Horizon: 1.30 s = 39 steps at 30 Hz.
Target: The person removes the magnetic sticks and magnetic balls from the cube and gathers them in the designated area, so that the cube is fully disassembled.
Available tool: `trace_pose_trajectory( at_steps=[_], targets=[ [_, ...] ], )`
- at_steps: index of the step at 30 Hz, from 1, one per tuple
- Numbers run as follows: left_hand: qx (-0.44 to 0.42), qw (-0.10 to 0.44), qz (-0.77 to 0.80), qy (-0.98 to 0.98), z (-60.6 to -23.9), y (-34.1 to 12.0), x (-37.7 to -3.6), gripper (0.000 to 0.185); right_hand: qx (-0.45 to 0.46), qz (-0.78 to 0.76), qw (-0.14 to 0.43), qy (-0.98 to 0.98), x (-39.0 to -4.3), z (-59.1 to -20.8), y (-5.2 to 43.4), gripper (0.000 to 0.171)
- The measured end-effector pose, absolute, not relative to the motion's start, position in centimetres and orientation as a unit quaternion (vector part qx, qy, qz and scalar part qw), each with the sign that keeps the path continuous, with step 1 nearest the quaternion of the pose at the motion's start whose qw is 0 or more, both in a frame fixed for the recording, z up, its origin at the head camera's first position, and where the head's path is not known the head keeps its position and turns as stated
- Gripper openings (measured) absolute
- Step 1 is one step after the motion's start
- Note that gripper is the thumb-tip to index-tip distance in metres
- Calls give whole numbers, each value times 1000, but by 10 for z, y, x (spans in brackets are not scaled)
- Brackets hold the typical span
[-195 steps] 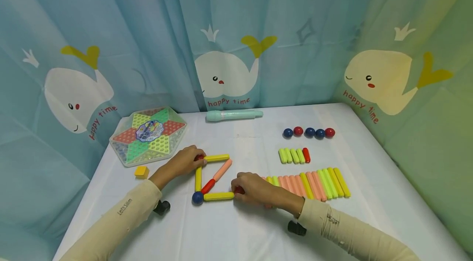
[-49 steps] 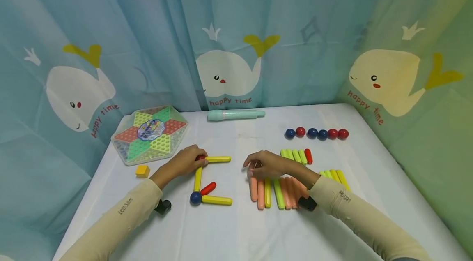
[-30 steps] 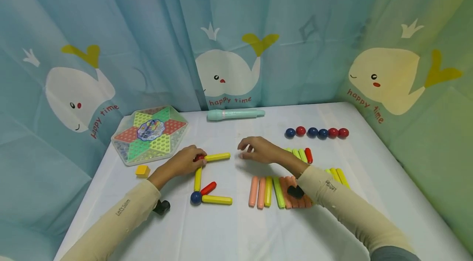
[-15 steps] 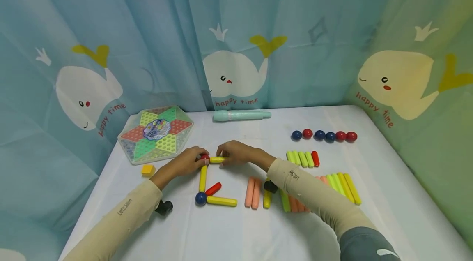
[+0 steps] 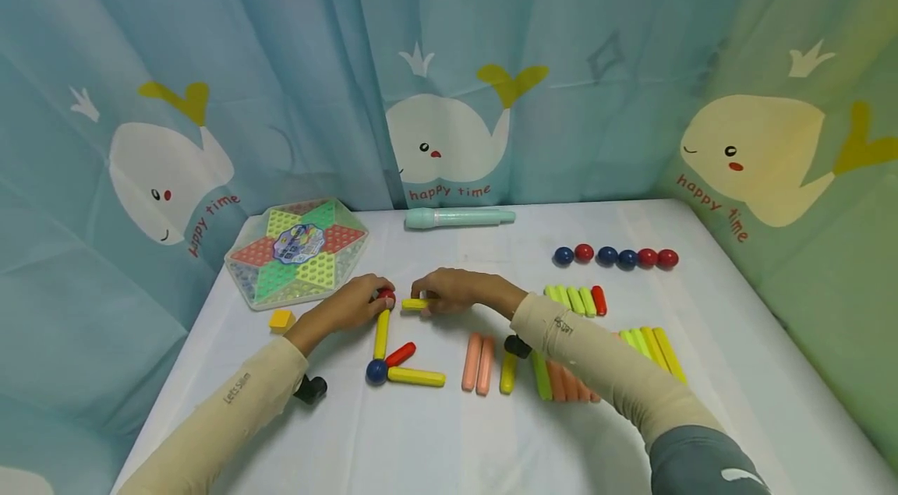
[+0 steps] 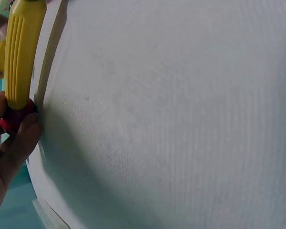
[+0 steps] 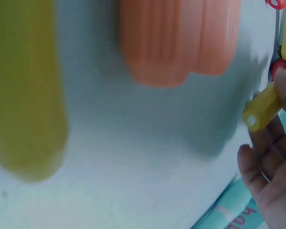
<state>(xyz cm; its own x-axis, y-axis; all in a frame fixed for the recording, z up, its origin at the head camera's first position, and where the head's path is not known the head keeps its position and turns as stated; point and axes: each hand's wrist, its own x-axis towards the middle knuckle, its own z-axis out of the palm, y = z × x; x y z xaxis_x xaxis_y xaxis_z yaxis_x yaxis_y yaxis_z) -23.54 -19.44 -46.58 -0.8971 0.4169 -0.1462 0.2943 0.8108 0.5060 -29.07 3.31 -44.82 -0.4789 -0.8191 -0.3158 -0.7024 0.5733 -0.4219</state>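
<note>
My left hand (image 5: pixel 348 304) pinches a red ball (image 5: pixel 386 297) between thumb and fingers. A yellow stick (image 5: pixel 381 335) joins that ball to a blue ball (image 5: pixel 376 372); from the blue ball a short red stick (image 5: pixel 401 355) and another yellow stick (image 5: pixel 417 377) fan out to the right. My right hand (image 5: pixel 452 291) pinches a loose yellow stick (image 5: pixel 412 305), its near end a small gap from the red ball. In the right wrist view this stick (image 7: pixel 263 109) sits between thumb and fingers. The left wrist view shows fingertips on the red ball (image 6: pixel 14 119).
Right of the build lie pink sticks (image 5: pixel 472 362), a yellow stick (image 5: pixel 508 374) and more under my right forearm. Behind are short green sticks (image 5: pixel 563 298) and a row of balls (image 5: pixel 606 256). A game board (image 5: pixel 298 245), yellow block (image 5: pixel 282 320) and teal pen (image 5: pixel 459 218) lie around.
A red ball left the lower yellow stick and a pink stick left the red one. My right hand moved left to the upper yellow stick, which has just come off the held red ball.
</note>
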Motion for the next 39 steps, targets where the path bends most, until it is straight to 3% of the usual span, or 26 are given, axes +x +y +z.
trace_pose_trajectory(
  at_steps=[8,14,27,32,39],
  targets=[
    [171,124,241,947,-467,-193,-235,32,-408,-198,239,858,-291,-436,63,27],
    [176,123,255,943,-466,-194,-232,29,-375,-262,248,854,-296,-424,104,47],
    [189,111,250,943,-470,-191,-232,26,-272,-306,166,897,-322,-419,214,55],
    [178,116,253,944,-468,-190,-230,27,-251,-333,179,891,-314,-418,258,54],
    [178,116,248,945,-467,-192,-231,26,-217,-340,229,886,-278,-413,320,58]
  ],
)
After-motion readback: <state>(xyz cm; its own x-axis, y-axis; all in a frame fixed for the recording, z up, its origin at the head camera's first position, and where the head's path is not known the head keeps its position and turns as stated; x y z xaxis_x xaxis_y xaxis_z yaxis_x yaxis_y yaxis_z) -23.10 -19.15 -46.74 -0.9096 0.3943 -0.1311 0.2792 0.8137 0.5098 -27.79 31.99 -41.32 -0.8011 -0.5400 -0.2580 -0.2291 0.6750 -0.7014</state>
